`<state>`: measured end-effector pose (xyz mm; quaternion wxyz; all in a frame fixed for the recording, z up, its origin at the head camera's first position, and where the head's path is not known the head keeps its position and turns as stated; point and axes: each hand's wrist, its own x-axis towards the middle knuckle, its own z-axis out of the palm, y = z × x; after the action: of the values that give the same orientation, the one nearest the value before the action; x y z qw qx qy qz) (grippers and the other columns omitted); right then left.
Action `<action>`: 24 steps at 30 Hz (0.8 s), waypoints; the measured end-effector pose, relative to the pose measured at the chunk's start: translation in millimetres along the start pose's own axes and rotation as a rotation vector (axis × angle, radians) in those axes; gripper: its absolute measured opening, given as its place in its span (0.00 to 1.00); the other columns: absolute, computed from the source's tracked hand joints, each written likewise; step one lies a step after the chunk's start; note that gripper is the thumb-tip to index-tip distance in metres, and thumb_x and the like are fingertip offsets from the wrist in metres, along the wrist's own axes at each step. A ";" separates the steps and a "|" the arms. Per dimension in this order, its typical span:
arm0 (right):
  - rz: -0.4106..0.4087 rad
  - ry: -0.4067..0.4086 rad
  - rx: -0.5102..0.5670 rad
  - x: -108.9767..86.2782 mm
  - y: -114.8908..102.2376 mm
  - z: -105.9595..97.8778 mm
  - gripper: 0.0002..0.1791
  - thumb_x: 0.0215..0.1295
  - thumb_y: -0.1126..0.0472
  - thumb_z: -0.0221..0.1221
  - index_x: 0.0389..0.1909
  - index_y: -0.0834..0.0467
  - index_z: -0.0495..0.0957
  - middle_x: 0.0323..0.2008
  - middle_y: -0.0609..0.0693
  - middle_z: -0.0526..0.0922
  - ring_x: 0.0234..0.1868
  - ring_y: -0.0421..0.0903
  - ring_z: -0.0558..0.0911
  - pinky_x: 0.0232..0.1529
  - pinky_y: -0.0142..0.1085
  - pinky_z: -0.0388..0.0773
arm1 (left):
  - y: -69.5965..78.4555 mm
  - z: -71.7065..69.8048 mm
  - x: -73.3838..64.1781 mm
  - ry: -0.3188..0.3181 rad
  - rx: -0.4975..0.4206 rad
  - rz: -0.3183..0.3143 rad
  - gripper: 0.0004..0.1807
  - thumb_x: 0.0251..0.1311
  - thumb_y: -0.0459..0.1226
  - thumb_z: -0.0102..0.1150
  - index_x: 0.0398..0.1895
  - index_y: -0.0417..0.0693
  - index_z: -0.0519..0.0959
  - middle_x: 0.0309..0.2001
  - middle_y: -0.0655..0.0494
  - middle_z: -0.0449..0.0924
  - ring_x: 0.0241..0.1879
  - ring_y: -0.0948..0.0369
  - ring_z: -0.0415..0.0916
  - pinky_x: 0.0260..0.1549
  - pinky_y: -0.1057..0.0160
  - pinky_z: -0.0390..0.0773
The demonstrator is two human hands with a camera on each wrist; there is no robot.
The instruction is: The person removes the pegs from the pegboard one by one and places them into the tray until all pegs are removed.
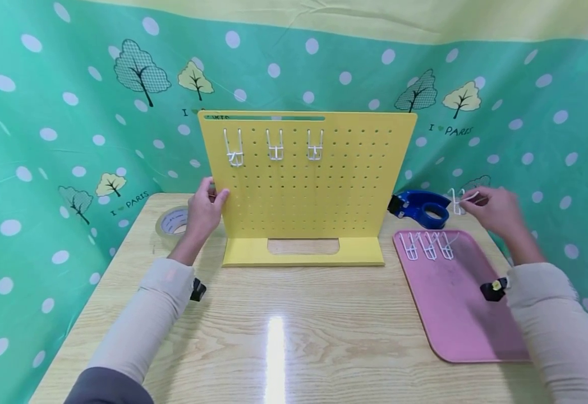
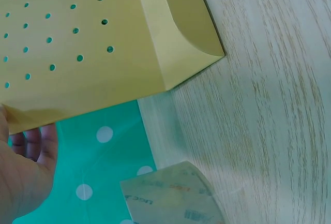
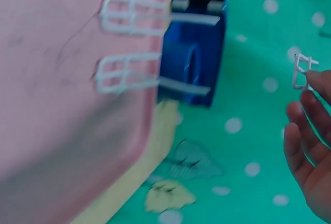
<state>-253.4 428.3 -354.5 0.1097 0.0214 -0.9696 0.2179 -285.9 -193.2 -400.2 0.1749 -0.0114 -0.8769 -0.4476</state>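
A yellow pegboard [image 1: 304, 191] stands upright on the table, with three white wire hooks hanging in its upper rows, among them a middle hook [image 1: 275, 147]. My left hand [image 1: 205, 206] grips the board's left edge, thumb on the front and fingers behind, as the left wrist view also shows. Out to the right, my right hand [image 1: 496, 209] pinches another white wire hook [image 1: 457, 202] between thumb and fingertips, raised above the far end of the pink tray [image 1: 455, 303]. Several more white hooks [image 1: 429, 247] lie at that tray's far edge.
A blue tape dispenser [image 1: 419, 207] sits behind the tray, right of the board. At the left, a roll of tape [image 1: 173, 221] lies beside the board on the wooden table [image 1: 233, 325]. A green dotted curtain [image 1: 299, 62] hangs close behind and along both sides.
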 end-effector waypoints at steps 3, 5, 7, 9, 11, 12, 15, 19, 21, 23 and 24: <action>-0.009 -0.054 -0.031 -2.0 18.2 0.6 0.14 0.72 0.55 0.61 0.43 0.65 0.83 0.34 0.62 0.86 0.28 0.36 0.76 0.24 0.31 0.74 | -0.4 0.2 0.7 0.002 0.000 0.005 0.19 0.75 0.46 0.54 0.60 0.46 0.70 0.43 0.41 0.81 0.40 0.50 0.77 0.37 0.60 0.77; -0.004 -0.094 -0.042 -4.1 29.5 2.2 0.15 0.72 0.56 0.60 0.44 0.65 0.82 0.34 0.62 0.86 0.29 0.39 0.78 0.24 0.32 0.74 | -1.2 0.5 1.0 0.002 0.002 0.006 0.18 0.75 0.46 0.54 0.60 0.46 0.71 0.43 0.41 0.81 0.40 0.51 0.77 0.37 0.60 0.77; 0.001 -0.135 -0.061 -6.0 40.9 5.7 0.15 0.73 0.55 0.59 0.44 0.65 0.82 0.35 0.63 0.86 0.29 0.42 0.78 0.23 0.33 0.74 | -2.1 0.6 1.2 0.004 0.002 0.005 0.18 0.75 0.46 0.55 0.59 0.46 0.71 0.43 0.41 0.82 0.40 0.51 0.78 0.37 0.60 0.77; 0.010 -0.178 -0.067 -8.3 51.3 10.0 0.15 0.73 0.55 0.59 0.44 0.64 0.82 0.36 0.63 0.86 0.30 0.45 0.78 0.23 0.35 0.74 | -2.6 0.7 1.3 0.006 0.000 0.005 0.18 0.75 0.46 0.55 0.59 0.46 0.71 0.44 0.41 0.82 0.40 0.50 0.78 0.37 0.60 0.77; 0.013 -0.211 -0.085 -10.3 61.0 14.8 0.15 0.73 0.54 0.59 0.43 0.63 0.83 0.36 0.61 0.86 0.31 0.46 0.77 0.24 0.36 0.73 | -2.9 0.5 1.2 0.005 0.001 0.002 0.19 0.75 0.47 0.55 0.59 0.46 0.71 0.44 0.41 0.82 0.41 0.50 0.78 0.37 0.59 0.78; 0.005 -0.220 -0.096 -11.2 65.2 17.4 0.14 0.72 0.55 0.60 0.42 0.63 0.83 0.35 0.61 0.86 0.31 0.47 0.77 0.25 0.36 0.72 | -3.0 0.5 1.3 0.005 0.001 0.001 0.19 0.75 0.47 0.54 0.59 0.46 0.71 0.44 0.41 0.82 0.41 0.50 0.78 0.37 0.59 0.78; -0.001 -0.249 -0.105 -13.8 76.5 24.7 0.12 0.70 0.56 0.62 0.39 0.62 0.83 0.34 0.58 0.85 0.33 0.50 0.78 0.28 0.37 0.72 | -3.6 0.6 1.7 0.002 -0.001 -0.001 0.19 0.75 0.47 0.54 0.60 0.46 0.70 0.44 0.41 0.82 0.41 0.50 0.78 0.38 0.58 0.78; 0.034 -0.296 -0.100 -16.6 86.2 34.8 0.11 0.70 0.56 0.62 0.40 0.61 0.83 0.33 0.57 0.84 0.35 0.52 0.78 0.30 0.37 0.73 | -3.5 0.4 1.6 -0.001 -0.004 -0.001 0.19 0.75 0.47 0.54 0.60 0.46 0.70 0.44 0.41 0.81 0.42 0.49 0.78 0.38 0.58 0.78; 0.075 -0.331 -0.087 -18.5 87.4 38.4 0.12 0.70 0.55 0.61 0.42 0.62 0.82 0.34 0.57 0.83 0.35 0.52 0.77 0.30 0.37 0.73 | -2.5 0.1 1.1 -0.003 -0.004 -0.004 0.19 0.75 0.47 0.54 0.60 0.46 0.70 0.44 0.41 0.82 0.42 0.49 0.78 0.38 0.58 0.79; 0.111 -0.363 -0.075 -20.1 88.0 41.2 0.13 0.70 0.56 0.60 0.43 0.63 0.81 0.33 0.57 0.82 0.35 0.52 0.77 0.30 0.37 0.74 | -1.6 -0.1 0.7 -0.005 -0.008 -0.006 0.19 0.75 0.47 0.54 0.60 0.46 0.70 0.44 0.41 0.81 0.42 0.49 0.78 0.38 0.58 0.79; 0.128 -0.379 -0.070 -20.7 88.2 42.3 0.14 0.70 0.56 0.60 0.44 0.64 0.80 0.33 0.57 0.82 0.35 0.53 0.77 0.30 0.37 0.74 | -1.4 -0.1 0.5 -0.005 -0.008 -0.006 0.19 0.75 0.46 0.54 0.60 0.46 0.70 0.44 0.41 0.81 0.42 0.49 0.78 0.38 0.58 0.79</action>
<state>-249.7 489.9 -433.1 -0.0881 -0.0035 -0.9792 0.1828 -286.6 -194.2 -401.1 0.1713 -0.0107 -0.8755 -0.4518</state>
